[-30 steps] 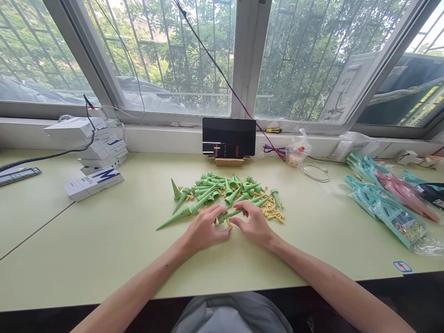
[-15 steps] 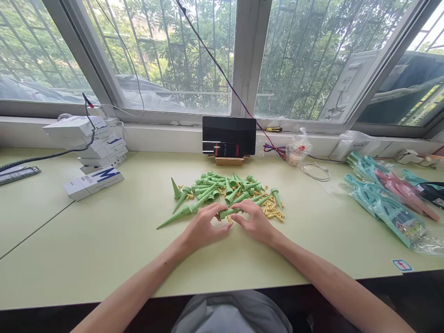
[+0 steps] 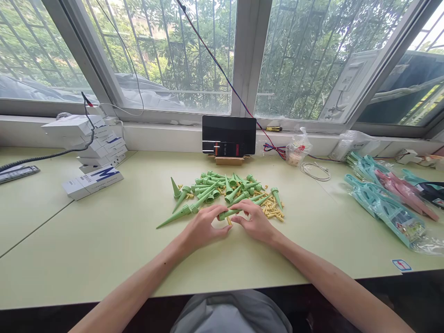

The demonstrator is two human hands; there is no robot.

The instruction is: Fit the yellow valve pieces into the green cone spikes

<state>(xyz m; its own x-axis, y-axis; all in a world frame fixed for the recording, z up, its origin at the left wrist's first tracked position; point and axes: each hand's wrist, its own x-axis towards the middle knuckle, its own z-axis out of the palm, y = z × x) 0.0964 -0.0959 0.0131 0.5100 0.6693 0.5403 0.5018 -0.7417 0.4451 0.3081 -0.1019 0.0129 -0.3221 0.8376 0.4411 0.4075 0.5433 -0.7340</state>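
Between my two hands lies a green plastic plant-watering spike (image 3: 229, 213), held roughly level just above the table. My left hand (image 3: 204, 224) grips its wide collar end. My right hand (image 3: 256, 221) has its fingers closed on the tapered side. A small yellow plastic peg (image 3: 229, 221) points down from the spike's underside, close to my left thumb; how deep it sits cannot be made out. Behind the hands spreads a pile of green spikes (image 3: 229, 182), and to the right of it a heap of yellow pegs (image 3: 274, 213). Two spikes joined in line (image 3: 180, 214) lie left of my left hand.
A black tablet screen (image 3: 229, 129) with a phone before it leans at the window sill. White boxes (image 3: 93, 182) are stacked at the left. Bagged teal and pink tools (image 3: 391, 203) lie at the right, and a coiled white cable (image 3: 315, 171) rests near a plastic bag (image 3: 297, 150).
The yellow peg under the spike shows a little lower and more fully than before. My fingers have shifted only slightly, and the pile is unchanged.
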